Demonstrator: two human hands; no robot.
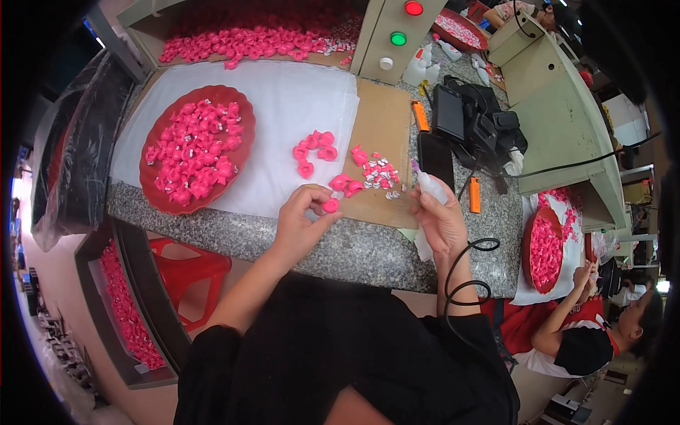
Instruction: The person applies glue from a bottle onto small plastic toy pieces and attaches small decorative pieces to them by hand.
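Between the fingertips of my left hand (301, 219) is a small pink plastic piece (330, 205), held over the front edge of the bench. My right hand (442, 218) grips a white squeeze bottle (431, 186) with a narrow purplish tip pointing up and left. Just beyond my left hand lie a few pink pieces (346, 185) on the cardboard (375, 134). A loose ring of pink pieces (312, 150) rests on the white sheet (276, 106). Small white and pink bits (380, 173) are scattered on the cardboard between my hands.
A red scalloped tray (145, 170) heaped with pink pieces stands at left. More fill a shelf (248, 42) behind. On the right are orange lighters (474, 195), a dark phone (435, 157), a black device (449, 113) and a coiled cable (453, 287). A co-worker (567, 333) sits at right.
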